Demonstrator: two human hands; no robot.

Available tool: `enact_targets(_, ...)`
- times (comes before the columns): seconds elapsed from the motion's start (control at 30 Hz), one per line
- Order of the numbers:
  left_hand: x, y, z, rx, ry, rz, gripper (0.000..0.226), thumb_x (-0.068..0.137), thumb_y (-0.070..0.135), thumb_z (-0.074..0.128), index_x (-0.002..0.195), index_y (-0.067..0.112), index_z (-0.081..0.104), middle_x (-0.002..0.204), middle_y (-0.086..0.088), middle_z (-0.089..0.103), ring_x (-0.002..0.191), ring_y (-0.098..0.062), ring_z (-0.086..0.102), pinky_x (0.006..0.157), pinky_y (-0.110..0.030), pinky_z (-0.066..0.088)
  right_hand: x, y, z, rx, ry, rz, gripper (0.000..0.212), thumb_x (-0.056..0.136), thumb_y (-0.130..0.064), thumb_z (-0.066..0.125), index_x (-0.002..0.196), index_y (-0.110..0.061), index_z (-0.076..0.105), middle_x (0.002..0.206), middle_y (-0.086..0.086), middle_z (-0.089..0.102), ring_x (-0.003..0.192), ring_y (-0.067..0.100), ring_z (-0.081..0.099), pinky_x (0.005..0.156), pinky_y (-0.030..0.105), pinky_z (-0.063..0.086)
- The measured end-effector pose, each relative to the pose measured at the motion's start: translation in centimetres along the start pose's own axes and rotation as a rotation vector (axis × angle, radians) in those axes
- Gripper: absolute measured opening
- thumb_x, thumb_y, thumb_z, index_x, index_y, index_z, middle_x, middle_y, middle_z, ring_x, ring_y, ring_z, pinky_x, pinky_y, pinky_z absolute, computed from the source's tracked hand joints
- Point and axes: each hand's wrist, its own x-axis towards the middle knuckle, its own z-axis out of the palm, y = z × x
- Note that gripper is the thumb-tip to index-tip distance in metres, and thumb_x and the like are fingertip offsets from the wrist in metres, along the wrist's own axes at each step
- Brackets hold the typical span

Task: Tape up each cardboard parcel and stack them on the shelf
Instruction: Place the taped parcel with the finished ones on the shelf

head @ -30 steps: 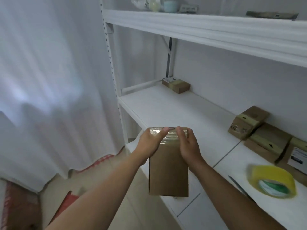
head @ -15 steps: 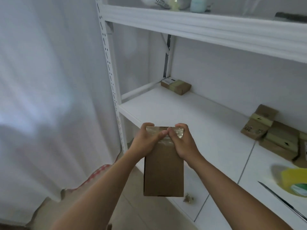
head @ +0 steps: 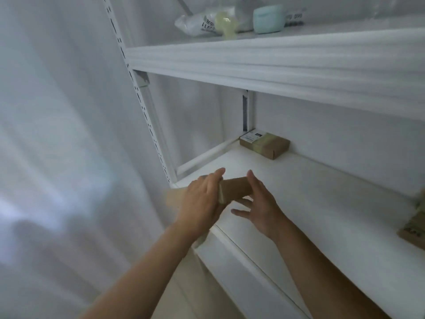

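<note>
Head view: I see the parcel held lengthwise over the front left corner of the shelf, blurred at its left end. Left hand wraps over its top, grip closed on the parcel. Right hand sits at the parcel's right end, fingers spread; thumb and index seem to touch it, but I cannot tell if that grip holds. Second parcel lies flat in the back left corner, well apart. More parcels cut off at the right edge. Upper shelf carries a teal case and a plastic bag. White curtain on the left.
</note>
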Motion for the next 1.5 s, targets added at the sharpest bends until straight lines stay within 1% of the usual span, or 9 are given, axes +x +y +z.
enact_targets(0.17,1.2,-1.3,2.8,-0.091,-0.181,0.187,0.053,0.080,0.027,0.067,0.127,0.012,0.048,0.129,-0.005,0.060,0.112,-0.026,0.060,0.085,-0.041,0.055,3.7,-0.5,-0.9,0.010,0.062,-0.002,0.039,0.090,-0.017,0.068,0.124,-0.008,0.052,0.125,0.019,0.059,0.106,0.030,0.065,0.075,0.045,0.060)
enact_targets(0.33,3.2,-3.7,5.8,-0.149,-0.323,0.198,0.096,0.067,0.023,0.082,0.150,0.010,0.036,0.155,-0.010,0.041,0.143,-0.023,0.040,0.114,-0.038,0.034,6.8,-0.6,-2.5,-0.046,0.093,-0.093,0.033,0.090,-0.001,0.058,0.122,-0.007,0.052,0.120,0.018,0.063,0.105,0.031,0.065,0.073,0.040,0.058)
enact_targets(0.47,5.3,-5.0,9.6,-0.228,-0.372,0.261,0.091,0.070,0.026,0.085,0.148,0.008,0.043,0.151,-0.012,0.047,0.141,-0.025,0.043,0.112,-0.046,0.042,8.5,-0.3,-3.7,0.071,0.201,-0.074,0.033,0.089,0.005,0.053,0.121,-0.001,0.051,0.116,0.021,0.065,0.099,0.029,0.066,0.066,0.037,0.058)
enact_targets(0.77,7.6,-11.5,19.8,-0.163,-0.326,0.441,0.057,0.073,0.044,0.059,0.127,0.025,0.052,0.116,-0.004,0.061,0.102,-0.026,0.062,0.086,-0.036,0.053,13.5,3.4,-1.9,-0.013,0.665,-0.075,0.034,0.093,-0.011,0.065,0.120,-0.017,0.045,0.110,0.016,0.066,0.097,0.028,0.070,0.074,0.034,0.059)
enact_targets(0.9,8.3,-17.8,21.3,-0.236,-0.354,0.463,0.086,0.064,0.050,0.072,0.139,0.019,0.043,0.130,-0.002,0.054,0.114,-0.022,0.052,0.096,-0.037,0.049,17.4,4.3,-0.8,-0.215,0.933,-0.053,0.040,0.093,-0.025,0.067,0.120,-0.014,0.041,0.116,0.013,0.064,0.100,0.027,0.065,0.087,0.040,0.052)
enact_targets(1.1,8.2,-24.4,24.4,-0.276,-0.426,0.290,0.063,0.094,0.044,0.040,0.151,0.018,0.034,0.154,-0.013,0.041,0.144,-0.031,0.035,0.111,-0.054,0.038,20.7,4.6,-1.0,-0.241,1.277,-0.120,0.039,0.097,-0.041,0.058,0.123,-0.017,0.042,0.109,0.007,0.059,0.086,0.017,0.060,0.071,0.033,0.050)
enact_targets(1.17,7.9,-24.0,24.8,-0.315,-0.399,0.284,0.062,0.095,0.038,0.041,0.152,0.015,0.031,0.155,-0.015,0.039,0.146,-0.032,0.034,0.111,-0.051,0.038,20.8,5.3,0.1,-0.465,1.316,-0.206,0.039,0.098,-0.037,0.054,0.127,-0.013,0.043,0.121,0.009,0.053,0.109,0.026,0.057,0.091,0.037,0.047)
enact_targets(1.33,7.7,-23.7,24.5,-0.363,-0.338,0.205,0.066,0.091,0.027,0.037,0.155,0.012,0.026,0.161,-0.019,0.027,0.150,-0.034,0.024,0.120,-0.049,0.026,20.8,10.8,4.5,-1.655,1.046,-0.384,0.050,0.088,-0.036,0.047,0.134,-0.019,0.054,0.137,0.004,0.053,0.130,0.028,0.044,0.099,0.042,0.032)
enact_targets(1.5,7.9,-23.9,24.7,-0.403,-0.365,0.092,0.068,0.090,0.024,0.033,0.155,0.005,0.023,0.161,-0.019,0.026,0.150,-0.033,0.023,0.118,-0.051,0.031,22.3,12.0,3.6,-1.745,0.968,-0.032,0.066,0.086,-0.042,0.044,0.147,-0.017,0.045,0.154,0.007,0.042,0.142,0.032,0.037,0.111,0.050,0.030)
